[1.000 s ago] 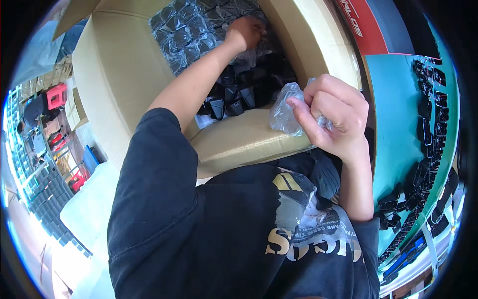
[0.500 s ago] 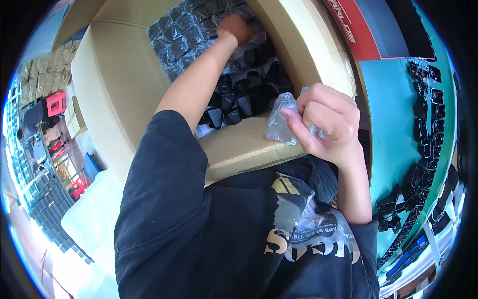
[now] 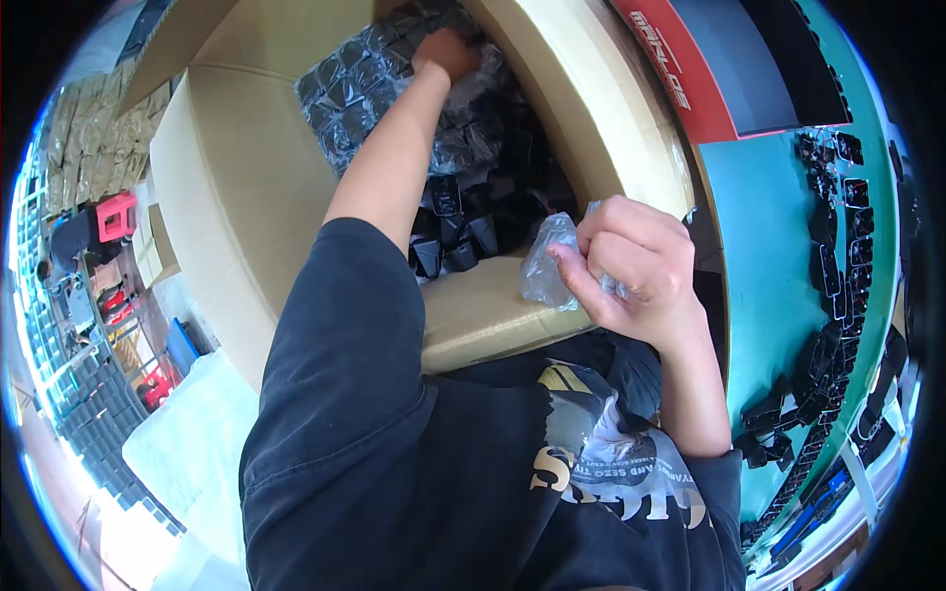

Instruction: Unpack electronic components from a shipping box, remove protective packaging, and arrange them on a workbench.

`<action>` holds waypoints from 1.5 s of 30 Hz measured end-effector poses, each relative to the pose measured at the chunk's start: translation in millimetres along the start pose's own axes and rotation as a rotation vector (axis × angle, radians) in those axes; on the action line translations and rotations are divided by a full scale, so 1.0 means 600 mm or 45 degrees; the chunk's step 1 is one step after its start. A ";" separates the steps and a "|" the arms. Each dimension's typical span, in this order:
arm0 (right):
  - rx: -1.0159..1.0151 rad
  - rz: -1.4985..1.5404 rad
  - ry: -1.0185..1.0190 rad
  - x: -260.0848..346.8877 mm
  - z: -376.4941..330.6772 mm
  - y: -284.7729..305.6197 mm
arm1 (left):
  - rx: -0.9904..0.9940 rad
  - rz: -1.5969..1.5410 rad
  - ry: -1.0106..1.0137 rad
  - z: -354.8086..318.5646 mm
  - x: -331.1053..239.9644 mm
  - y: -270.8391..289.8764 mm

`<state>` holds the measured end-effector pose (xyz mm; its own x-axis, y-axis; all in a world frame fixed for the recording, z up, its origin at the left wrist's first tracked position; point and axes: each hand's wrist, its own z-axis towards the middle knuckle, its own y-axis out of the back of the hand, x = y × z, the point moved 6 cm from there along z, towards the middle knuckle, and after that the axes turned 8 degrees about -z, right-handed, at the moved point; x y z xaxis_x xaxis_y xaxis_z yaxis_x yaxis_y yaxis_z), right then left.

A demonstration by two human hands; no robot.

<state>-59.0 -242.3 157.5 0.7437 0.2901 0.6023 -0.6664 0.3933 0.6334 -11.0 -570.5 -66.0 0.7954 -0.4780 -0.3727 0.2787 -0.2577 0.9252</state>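
Observation:
My left arm reaches deep into a large cardboard box (image 3: 222, 187). At the far end, my left hand (image 3: 445, 54) is on the plastic-wrapped black parts (image 3: 360, 74), its fingers hidden behind the back of the hand. Clear plastic film lies bunched beside it. My right hand (image 3: 641, 271) is closed round a crumpled clear plastic bag (image 3: 548, 264), over the box's near right corner. Nearer in the box, loose black cup-like parts (image 3: 458, 241) lie unwrapped below the wrapped layer.
Right of the box, a green work surface (image 3: 759, 276) carries a long row of black parts (image 3: 828, 286). A red and black carton (image 3: 690, 74) stands at its far end. On the left are a pale sheet (image 3: 192, 433), a pink stool (image 3: 116, 217) and a person bending (image 3: 69, 241).
My left hand has shifted slightly left and farther over the wrapped parts. The right hand, still gripping the bag, is a little lower in the picture. The whole view has shifted slightly.

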 end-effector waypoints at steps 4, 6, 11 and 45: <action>0.000 0.027 -0.001 -0.002 0.004 -0.002 | -0.019 -0.206 0.004 0.006 0.032 -0.026; 0.006 0.031 0.000 -0.001 0.006 -0.001 | -0.178 -0.691 0.002 0.012 0.062 -0.034; 0.021 0.034 -0.008 -0.007 0.006 -0.002 | -0.236 -0.500 0.197 0.056 0.068 0.019; 0.048 -0.010 -0.025 -0.008 0.002 -0.007 | -0.181 -0.452 0.208 0.132 0.085 0.043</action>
<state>-59.8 -246.5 152.2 0.7482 0.2700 0.6061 -0.6621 0.3623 0.6560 -6.1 -668.2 -66.8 0.7084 -0.2374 -0.6647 0.6134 -0.2588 0.7462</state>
